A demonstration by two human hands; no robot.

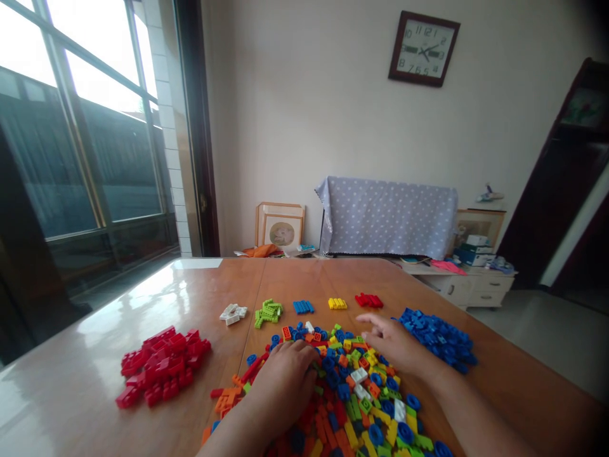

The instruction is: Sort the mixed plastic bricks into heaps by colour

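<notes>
A wide pile of mixed small bricks (pixel 354 406) lies on the wooden table in front of me. My left hand (pixel 290 377) rests on the left part of this pile, back upward, its fingertips hidden among the bricks. Over the pile's upper right edge is my right hand (pixel 387 336), its index finger stretched out to the left and no brick visible in it. Beyond the hands sit small groups of white (pixel 233 313), green (pixel 269 312), blue (pixel 303 307), yellow (pixel 337 304) and red bricks (pixel 368 300).
A heap of red bricks (pixel 164 365) is at the left of the table (pixel 71 387). A heap of blue bricks (pixel 438 336) lies at the right, just beyond my right forearm. Behind the table stand a cloth-covered object (pixel 387 216) and a low cabinet (pixel 480 289).
</notes>
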